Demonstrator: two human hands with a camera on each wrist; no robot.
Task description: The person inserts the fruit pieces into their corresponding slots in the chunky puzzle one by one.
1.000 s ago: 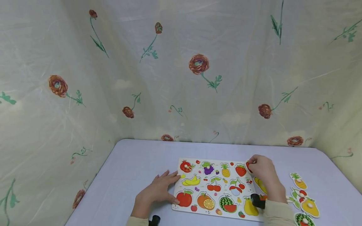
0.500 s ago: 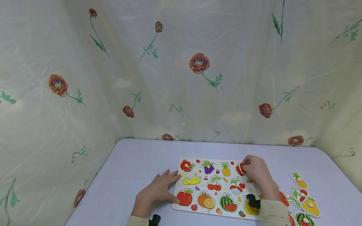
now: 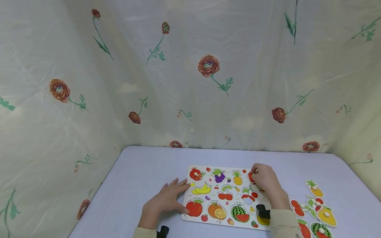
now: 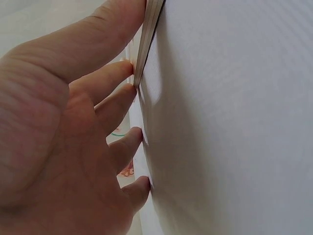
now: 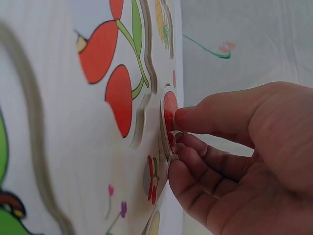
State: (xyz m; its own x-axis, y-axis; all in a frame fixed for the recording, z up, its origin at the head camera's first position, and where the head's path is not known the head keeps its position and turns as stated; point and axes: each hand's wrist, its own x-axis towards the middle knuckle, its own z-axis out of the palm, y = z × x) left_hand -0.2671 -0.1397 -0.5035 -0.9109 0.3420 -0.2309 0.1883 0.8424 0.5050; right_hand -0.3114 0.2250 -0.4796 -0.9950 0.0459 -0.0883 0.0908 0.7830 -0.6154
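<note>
Right hand [image 5: 274,152] pinches thin, red, speckled piece [image 5: 169,105]; right-wrist view shows me grip, head view mostly hides it. Left hand [image 3: 166,200] spread against white, rectangular, fruit-printed board [image 3: 241,225].

Table [image 3: 154,172]: pale, flat-topped, with rounded far corners.
Board [image 3: 235,200]: flat on the table, printed with fruit.
Pineapple piece [image 3: 314,188]: right of the board, the farthest back of the loose pieces.
Cherry piece [image 3: 297,209]: right of the board, near its edge.
Leafy red-fruit piece [image 3: 315,203]: farther right from the board.
Yellow piece [image 3: 326,217]: farthest right of the board.
Watermelon piece [image 3: 320,230]: right of the board's near corner.
Red piece [image 3: 304,228]: between watermelon and board, partly hidden.
</note>
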